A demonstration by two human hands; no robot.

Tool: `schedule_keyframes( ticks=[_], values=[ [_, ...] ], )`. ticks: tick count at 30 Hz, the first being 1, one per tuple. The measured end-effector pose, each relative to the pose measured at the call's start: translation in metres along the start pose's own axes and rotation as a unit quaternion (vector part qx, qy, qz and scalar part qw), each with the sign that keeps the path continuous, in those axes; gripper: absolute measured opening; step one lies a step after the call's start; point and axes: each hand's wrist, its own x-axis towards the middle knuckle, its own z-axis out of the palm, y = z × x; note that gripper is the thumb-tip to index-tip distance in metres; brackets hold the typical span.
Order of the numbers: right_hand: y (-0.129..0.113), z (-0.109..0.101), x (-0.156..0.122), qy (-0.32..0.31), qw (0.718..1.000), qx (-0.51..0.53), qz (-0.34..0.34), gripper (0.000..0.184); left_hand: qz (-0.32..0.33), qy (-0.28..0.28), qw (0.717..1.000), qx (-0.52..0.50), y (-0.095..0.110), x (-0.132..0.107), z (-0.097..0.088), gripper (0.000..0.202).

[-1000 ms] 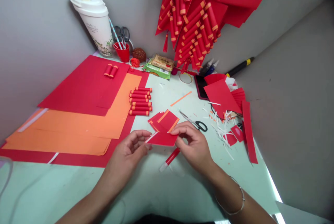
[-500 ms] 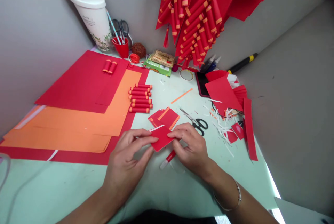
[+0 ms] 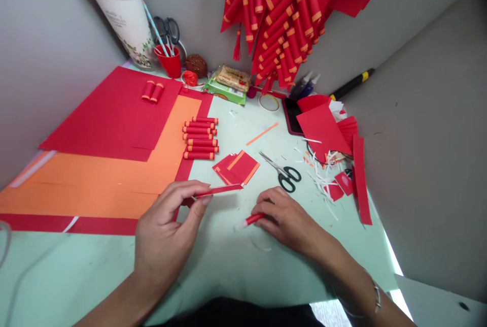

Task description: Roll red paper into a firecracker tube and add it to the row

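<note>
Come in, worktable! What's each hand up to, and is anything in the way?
Left hand pinching red paper, nearly edge-on to view. Right hand grasping red tube. Scissors lying beyond right hand, apparently not in the way.

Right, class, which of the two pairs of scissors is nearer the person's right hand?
The scissors lying on the table, just beyond the right hand; the other pair stands handles-up in the red cup at the back.

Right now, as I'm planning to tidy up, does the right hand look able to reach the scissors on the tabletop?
Probably yes: the scissors lie just beyond the right hand, with nothing visible between. That hand holds the red tube, though, so it would likely need to release that first.
</note>
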Motion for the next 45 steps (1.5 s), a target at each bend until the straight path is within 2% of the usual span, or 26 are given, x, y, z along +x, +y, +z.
schedule_keyframes(
  ticks=[3,5,6,9,11,13,14,16,17,18,20,22,23,26,29,32,35,39,42,45],
  values=[
    [-0.002,-0.007,-0.007,0.055,0.997,-0.020,0.059,0.006,-0.029,0.005,0.999,-0.019,0.000,0.001,0.001,0.007],
    [-0.012,-0.011,-0.015,0.070,0.994,0.001,0.086,0.006,-0.043,0.010,0.999,-0.028,0.001,0.002,0.001,0.009],
    [-0.019,-0.011,-0.020,0.050,0.994,0.024,0.089,0.005,-0.048,0.012,0.998,-0.030,0.001,0.002,0.001,0.010],
    [-0.035,-0.005,-0.033,-0.067,0.992,0.066,0.082,0.005,-0.057,-0.007,0.998,-0.034,0.004,0.003,0.000,0.014],
    [-0.033,0.001,-0.039,-0.082,0.991,0.046,0.092,0.003,-0.060,-0.025,0.997,-0.035,0.006,0.003,-0.001,0.016],
    [-0.021,0.004,-0.041,-0.021,0.991,0.001,0.133,0.002,-0.060,-0.032,0.997,-0.040,0.007,0.003,-0.002,0.017],
    [-0.014,0.004,-0.041,0.031,0.986,-0.032,0.162,0.003,-0.060,-0.031,0.997,-0.044,0.008,0.002,-0.002,0.017],
    [-0.004,0.004,-0.039,0.139,0.961,-0.087,0.222,0.003,-0.058,-0.032,0.996,-0.053,0.008,0.002,-0.003,0.017],
    [-0.004,0.005,-0.037,0.165,0.956,-0.082,0.230,0.006,-0.055,-0.034,0.996,-0.057,0.008,0.002,-0.003,0.016],
    [-0.007,0.007,-0.034,0.167,0.959,-0.057,0.223,0.008,-0.052,-0.037,0.996,-0.060,0.008,0.002,-0.003,0.016],
    [-0.018,0.016,-0.027,0.112,0.978,0.011,0.174,0.007,-0.040,-0.044,0.996,-0.063,0.008,0.002,-0.002,0.014],
    [-0.030,0.026,-0.020,0.058,0.989,0.034,0.132,0.004,-0.023,-0.052,0.996,-0.063,0.008,0.002,-0.002,0.014],
    [-0.033,0.030,-0.017,0.049,0.991,0.026,0.125,0.004,-0.015,-0.058,0.996,-0.060,0.007,0.002,-0.001,0.013],
    [-0.025,0.029,-0.016,0.092,0.979,-0.058,0.171,0.006,0.006,-0.077,0.996,-0.049,0.005,0.001,-0.002,0.012],
    [-0.006,0.013,-0.024,0.160,0.946,-0.140,0.245,0.010,0.035,-0.099,0.993,-0.050,0.003,0.001,-0.002,0.012],
    [0.000,-0.004,-0.030,0.218,0.945,-0.090,0.225,0.013,0.071,-0.145,0.985,-0.053,0.004,-0.001,0.002,0.012],
    [-0.009,-0.008,-0.027,0.238,0.955,-0.003,0.175,0.015,0.101,-0.217,0.970,-0.055,0.005,-0.006,0.010,0.011],
    [-0.022,0.001,-0.015,0.198,0.969,0.092,0.119,0.017,0.151,-0.273,0.949,-0.040,0.003,-0.013,0.021,0.015],
    [-0.024,0.012,-0.010,0.148,0.976,0.137,0.080,0.025,0.163,-0.283,0.945,-0.013,0.000,-0.014,0.023,0.018],
    [-0.022,0.022,-0.009,0.119,0.981,0.143,0.052,0.035,0.181,-0.269,0.946,0.016,-0.002,-0.015,0.021,0.020]
  ],
)
